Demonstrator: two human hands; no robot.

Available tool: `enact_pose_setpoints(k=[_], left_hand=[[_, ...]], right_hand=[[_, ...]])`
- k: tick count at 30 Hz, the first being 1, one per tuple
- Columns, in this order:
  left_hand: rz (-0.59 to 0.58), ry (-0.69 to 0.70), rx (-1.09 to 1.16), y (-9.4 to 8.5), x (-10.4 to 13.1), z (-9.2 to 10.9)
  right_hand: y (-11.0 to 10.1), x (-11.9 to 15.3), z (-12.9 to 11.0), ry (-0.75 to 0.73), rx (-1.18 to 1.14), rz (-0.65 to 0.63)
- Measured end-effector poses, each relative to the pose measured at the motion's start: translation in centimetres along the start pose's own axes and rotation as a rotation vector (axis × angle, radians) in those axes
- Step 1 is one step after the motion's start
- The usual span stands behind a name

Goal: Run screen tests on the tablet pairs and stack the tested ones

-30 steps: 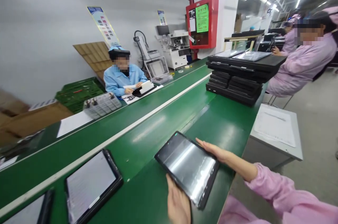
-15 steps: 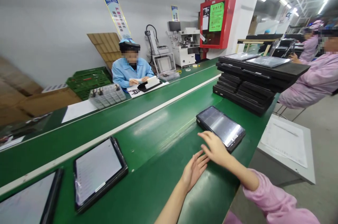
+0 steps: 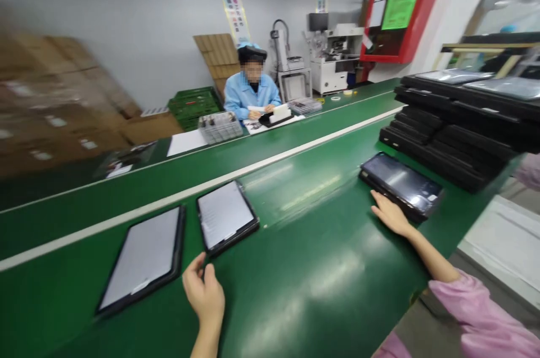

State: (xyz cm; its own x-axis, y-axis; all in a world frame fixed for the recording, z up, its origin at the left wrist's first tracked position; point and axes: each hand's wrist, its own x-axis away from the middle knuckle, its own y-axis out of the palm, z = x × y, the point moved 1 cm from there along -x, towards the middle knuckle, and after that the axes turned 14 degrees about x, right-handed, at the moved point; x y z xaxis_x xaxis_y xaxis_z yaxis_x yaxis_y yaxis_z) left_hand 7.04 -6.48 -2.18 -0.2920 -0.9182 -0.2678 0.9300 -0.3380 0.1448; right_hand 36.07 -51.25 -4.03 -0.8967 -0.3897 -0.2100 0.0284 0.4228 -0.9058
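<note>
While the left hand (image 3: 205,293) reaches over the green belt (image 3: 320,268), its thumb and forefinger are parted and curled, holding nothing; the fingertips sit just short of the near corner of a pale-screened tablet (image 3: 225,216), close enough that I cannot tell whether they touch its black edge. That tablet lies flat, screen up, just this side of the white stripe (image 3: 270,161) that runs along the belt. A second pale-screened tablet (image 3: 145,257) lies flat just to its left, slightly apart from it and farther from the hand.

The right hand (image 3: 390,216) rests palm down on the belt, fingers loosely together and stretched forward, their tips at the near long edge of a dark-screened tablet (image 3: 400,184). It grips nothing; the tablet lies beyond the fingertips, flat and screen up, with its far side near a stack of black trays (image 3: 447,139). A pink sleeve (image 3: 481,318) covers the right forearm.

Across the belt, well apart from both hands, a person in a blue coat (image 3: 252,94) sits at work with papers, a clear compartment box (image 3: 220,126) beside them. Brown cartons (image 3: 54,105) are blurred at the left.
</note>
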Motion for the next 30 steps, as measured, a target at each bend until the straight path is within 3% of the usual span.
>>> enact_pose_setpoints(k=[3,6,8,10,13,15,18,24,30], left_hand=[[0.303,-0.102,0.107,-0.8,-1.1,0.9],[0.523,-0.211,0.245,-0.3,-2.5,0.5],[0.612,-0.296,0.331,-0.6,-3.8,0.1],[0.642,-0.403,0.443,-1.4,-5.3,0.1],[0.602,-0.521,0.603,-3.2,-7.1,0.9],[0.558,-0.566,0.692,-3.9,-7.7,1.6],[0.498,-0.618,0.803,-4.2,-7.9,2.2],[0.32,-0.713,1.014,-3.3,-8.2,1.8],[0.256,-0.837,1.017,-2.8,-8.4,0.6]], right_hand=[[1.3,-1.6,-1.0,0.117,0.001,0.13],[3.6,-0.9,-6.8,0.138,-0.279,0.163],[5.4,1.0,-12.9,0.091,-0.64,-0.02],[7.4,3.5,-19.6,0.057,-1.043,-0.327],[9.8,5.7,-28.0,0.179,-1.554,-0.747],[10.6,5.1,-31.5,0.3,-1.697,-0.842],[11.0,2.2,-34.1,0.496,-1.78,-0.838],[11.5,-2.4,-36.9,0.821,-1.852,-0.738],[12.9,-3.7,-36.8,0.681,-1.939,-0.73]])
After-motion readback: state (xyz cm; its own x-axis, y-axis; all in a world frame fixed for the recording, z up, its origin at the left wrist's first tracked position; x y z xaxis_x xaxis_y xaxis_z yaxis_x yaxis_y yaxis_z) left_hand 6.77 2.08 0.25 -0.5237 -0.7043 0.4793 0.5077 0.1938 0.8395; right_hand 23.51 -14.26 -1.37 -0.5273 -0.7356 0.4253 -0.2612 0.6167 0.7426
